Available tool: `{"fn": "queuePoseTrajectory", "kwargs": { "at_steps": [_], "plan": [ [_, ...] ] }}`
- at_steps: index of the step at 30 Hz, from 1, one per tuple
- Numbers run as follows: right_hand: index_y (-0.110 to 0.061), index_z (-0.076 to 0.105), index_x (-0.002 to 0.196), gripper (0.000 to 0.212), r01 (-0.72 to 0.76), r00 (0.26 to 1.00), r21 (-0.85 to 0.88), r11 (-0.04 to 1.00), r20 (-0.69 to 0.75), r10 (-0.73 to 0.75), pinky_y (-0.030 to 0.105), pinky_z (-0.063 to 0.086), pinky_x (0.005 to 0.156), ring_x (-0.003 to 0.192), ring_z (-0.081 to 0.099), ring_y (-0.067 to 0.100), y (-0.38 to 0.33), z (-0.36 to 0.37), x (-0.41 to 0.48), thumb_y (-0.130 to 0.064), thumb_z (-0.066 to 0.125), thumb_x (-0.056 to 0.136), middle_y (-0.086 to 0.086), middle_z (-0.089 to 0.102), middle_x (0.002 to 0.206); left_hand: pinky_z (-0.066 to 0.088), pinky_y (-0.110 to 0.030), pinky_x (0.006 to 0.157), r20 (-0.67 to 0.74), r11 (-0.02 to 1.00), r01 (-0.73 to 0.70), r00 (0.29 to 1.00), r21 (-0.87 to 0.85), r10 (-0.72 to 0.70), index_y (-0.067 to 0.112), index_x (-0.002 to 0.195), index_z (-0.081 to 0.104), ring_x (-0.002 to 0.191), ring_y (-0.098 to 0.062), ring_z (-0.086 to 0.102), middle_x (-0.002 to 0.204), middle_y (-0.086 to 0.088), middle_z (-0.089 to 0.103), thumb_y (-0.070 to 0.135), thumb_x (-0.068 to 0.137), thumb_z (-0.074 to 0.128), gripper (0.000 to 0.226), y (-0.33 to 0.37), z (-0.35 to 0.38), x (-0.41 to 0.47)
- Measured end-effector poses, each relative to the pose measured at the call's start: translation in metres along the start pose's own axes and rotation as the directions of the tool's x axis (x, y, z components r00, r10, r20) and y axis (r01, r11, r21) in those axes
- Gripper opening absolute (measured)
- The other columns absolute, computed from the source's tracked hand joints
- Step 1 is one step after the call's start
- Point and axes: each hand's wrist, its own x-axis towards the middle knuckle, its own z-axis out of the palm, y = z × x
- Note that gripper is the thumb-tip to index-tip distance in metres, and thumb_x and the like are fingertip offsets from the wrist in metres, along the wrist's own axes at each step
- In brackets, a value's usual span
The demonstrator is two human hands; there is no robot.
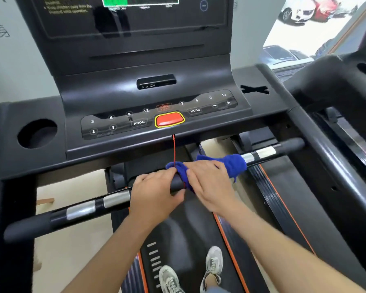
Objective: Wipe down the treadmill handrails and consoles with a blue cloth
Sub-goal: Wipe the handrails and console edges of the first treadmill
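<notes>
I see blue cloth [226, 166] draped over front handrail [118, 198], just below red stop button [169, 119]. Right hand [209, 182] pressed flat on cloth, fingers together, not clearly clamped. Left hand [154, 193] wrapped tight round bare bar beside it. My read: middle stretch being wiped; bar ends, side rails, console [156, 66] above button probably left.
</notes>
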Motion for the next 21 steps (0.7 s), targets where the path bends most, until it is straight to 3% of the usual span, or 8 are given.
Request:
{"fn": "queuePoseTrajectory", "kwargs": {
  "at_steps": [1, 3, 6, 10, 14, 16, 18, 21],
  "plan": [
    [-0.027, 0.063, 0.095, 0.037, 0.024, 0.999, -0.084, 0.996, 0.044, -0.021, 0.035, 0.035, 0.087, 0.094, 0.059, 0.015, 0.026, -0.008, 0.001, -0.038, 0.028, 0.097, -0.01, 0.067, 0.094, 0.045, -0.033, 0.075, 0.029, 1.0, 0.005, 1.0, 0.012, -0.005, 0.036, 0.106, 0.059, 0.081, -0.013, 0.063, 0.085, 0.011, 0.066, 0.058, 0.073, 0.056, 0.04, -0.001, -0.002, 0.001],
    [-0.025, 0.051, 0.072, 0.033, -0.161, 0.985, -0.22, 0.962, 0.024, 0.17, 0.039, 0.039, 0.08, 0.083, 0.06, 0.024, 0.067, -0.021, 0.009, -0.036, 0.03, 0.095, -0.004, 0.064, 0.077, 0.043, -0.033, 0.072, 0.09, 0.999, 0.012, 0.996, 0.047, -0.017, 0.037, 0.111, 0.054, 0.085, -0.015, 0.063, 0.089, 0.01, 0.064, 0.062, 0.074, 0.054, 0.044, -0.002, -0.004, 0.003],
    [-0.022, 0.046, 0.066, 0.026, -0.322, 0.946, -0.214, 0.922, -0.039, 0.321, 0.045, 0.04, 0.08, 0.071, 0.057, 0.032, 0.046, -0.013, 0.015, -0.021, 0.03, 0.086, 0.004, 0.056, 0.063, 0.041, -0.032, 0.06, 0.101, 0.982, -0.032, 0.995, 0.186, 0.014, 0.029, 0.104, 0.059, 0.074, -0.02, 0.064, 0.079, 0.006, 0.063, 0.063, 0.07, 0.06, 0.048, -0.001, 0.001, 0.003],
    [-0.021, 0.062, 0.075, 0.038, -0.249, 0.964, -0.001, 0.968, -0.097, 0.248, 0.041, 0.037, 0.092, 0.078, 0.057, 0.021, -0.026, 0.017, 0.01, -0.036, 0.031, 0.093, -0.004, 0.063, 0.074, 0.039, -0.031, 0.058, 0.185, 0.972, 0.038, 0.979, 0.23, -0.082, 0.024, 0.094, 0.053, 0.078, -0.023, 0.065, 0.085, 0.003, 0.065, 0.057, 0.077, 0.055, 0.037, 0.005, -0.003, 0.015],
    [-0.024, 0.06, 0.077, 0.033, 0.012, 1.0, -0.164, 0.986, 0.014, -0.01, 0.04, 0.042, 0.077, 0.074, 0.06, 0.024, 0.042, -0.005, 0.01, -0.04, 0.038, 0.095, -0.003, 0.063, 0.073, 0.036, -0.031, 0.06, 0.254, 0.965, 0.036, 0.962, 0.261, -0.104, 0.025, 0.098, 0.05, 0.081, -0.025, 0.064, 0.088, 0.002, 0.065, 0.056, 0.076, 0.056, 0.038, 0.004, -0.007, 0.019],
    [-0.021, 0.055, 0.07, 0.024, -0.132, 0.991, -0.316, 0.94, -0.011, 0.136, 0.042, 0.045, 0.071, 0.068, 0.059, 0.032, 0.094, -0.027, 0.011, -0.027, 0.044, 0.09, 0.004, 0.06, 0.065, 0.039, -0.032, 0.061, 0.275, 0.961, 0.021, 0.956, 0.275, -0.1, 0.025, 0.096, 0.048, 0.08, -0.025, 0.064, 0.089, 0.002, 0.065, 0.054, 0.076, 0.055, 0.036, 0.005, -0.007, 0.018],
    [-0.022, 0.048, 0.068, 0.022, -0.235, 0.956, -0.383, 0.893, 0.073, 0.283, 0.041, 0.04, 0.076, 0.074, 0.059, 0.032, 0.105, -0.042, 0.015, -0.021, 0.034, 0.086, 0.004, 0.059, 0.068, 0.041, -0.032, 0.062, 0.277, 0.959, 0.013, 0.956, 0.282, -0.094, 0.025, 0.091, 0.044, 0.081, -0.025, 0.064, 0.089, 0.003, 0.064, 0.053, 0.075, 0.055, 0.033, 0.005, -0.008, 0.019],
    [-0.026, 0.044, 0.075, 0.021, -0.341, 0.926, -0.181, 0.922, 0.101, 0.363, 0.035, 0.022, 0.076, 0.077, 0.049, 0.022, 0.037, -0.019, 0.02, -0.022, 0.025, 0.081, -0.005, 0.049, 0.069, 0.046, -0.032, 0.064, 0.274, 0.956, 0.024, 0.956, 0.291, -0.108, 0.027, 0.092, 0.044, 0.081, -0.024, 0.064, 0.088, 0.004, 0.064, 0.054, 0.074, 0.055, 0.035, 0.005, -0.007, 0.019]
  ]
}}
